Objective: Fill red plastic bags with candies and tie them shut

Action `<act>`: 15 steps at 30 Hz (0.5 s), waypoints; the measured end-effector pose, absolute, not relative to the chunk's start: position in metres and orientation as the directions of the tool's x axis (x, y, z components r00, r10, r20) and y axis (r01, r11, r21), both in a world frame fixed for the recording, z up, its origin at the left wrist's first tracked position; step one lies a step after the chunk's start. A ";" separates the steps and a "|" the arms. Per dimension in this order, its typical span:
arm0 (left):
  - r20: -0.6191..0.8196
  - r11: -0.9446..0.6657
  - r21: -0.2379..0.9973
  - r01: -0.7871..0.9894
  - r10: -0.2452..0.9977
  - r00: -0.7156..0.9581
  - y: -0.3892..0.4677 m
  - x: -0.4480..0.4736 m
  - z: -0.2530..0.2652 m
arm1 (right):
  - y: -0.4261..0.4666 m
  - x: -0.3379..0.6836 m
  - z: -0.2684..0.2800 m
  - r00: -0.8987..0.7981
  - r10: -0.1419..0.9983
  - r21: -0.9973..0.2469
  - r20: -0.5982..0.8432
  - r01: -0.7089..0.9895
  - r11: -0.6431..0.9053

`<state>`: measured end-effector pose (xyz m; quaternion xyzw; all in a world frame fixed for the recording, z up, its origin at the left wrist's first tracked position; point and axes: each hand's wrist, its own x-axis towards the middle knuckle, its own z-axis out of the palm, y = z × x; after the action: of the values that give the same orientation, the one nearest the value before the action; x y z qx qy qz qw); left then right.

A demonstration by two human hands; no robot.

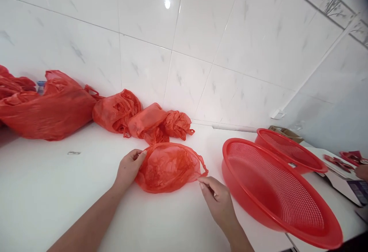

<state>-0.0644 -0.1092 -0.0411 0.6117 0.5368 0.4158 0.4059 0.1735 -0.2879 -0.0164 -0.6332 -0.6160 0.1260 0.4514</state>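
A thin red plastic bag (169,167) lies on the white table in front of me, its mouth spread wide and facing up. My left hand (129,167) grips its left rim between thumb and fingers. At the opposite side, my right hand (215,196) pinches the edge close to a loop handle. Crumpled red film fills the inside of the bag; whether anything lies beneath it I cannot tell. Just beyond it sits a bunched red bag (149,119), touching or nearly touching its far rim.
Large red bags (54,106) and a rounded red bundle (117,110) line the tiled wall. On the right stand a red perforated basket (258,179) and another red basket (290,148). Past them are a white scale-like device (339,167) and another person's hand (362,172).
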 end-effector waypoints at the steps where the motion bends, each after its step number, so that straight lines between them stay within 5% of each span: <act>1: 0.073 -0.095 0.940 0.328 0.994 0.079 -0.109 -0.064 -0.041 | -0.293 0.177 -0.021 0.242 0.894 -0.739 0.379 0.660 0.135; 9: 0.064 -0.090 0.921 0.378 0.995 0.079 -0.107 -0.064 -0.045 | -0.310 0.180 -0.062 0.386 0.908 -0.776 0.166 0.619 -0.121; 15: 0.103 -0.127 0.933 0.336 0.991 0.089 -0.107 -0.062 -0.049 | -0.312 0.175 -0.061 0.388 0.903 -0.719 0.186 0.680 -0.143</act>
<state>-0.0624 -0.1065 -0.0488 0.6246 0.5312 0.4164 0.3928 0.1754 -0.3118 -0.0609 -0.7417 -0.5334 0.1470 0.3791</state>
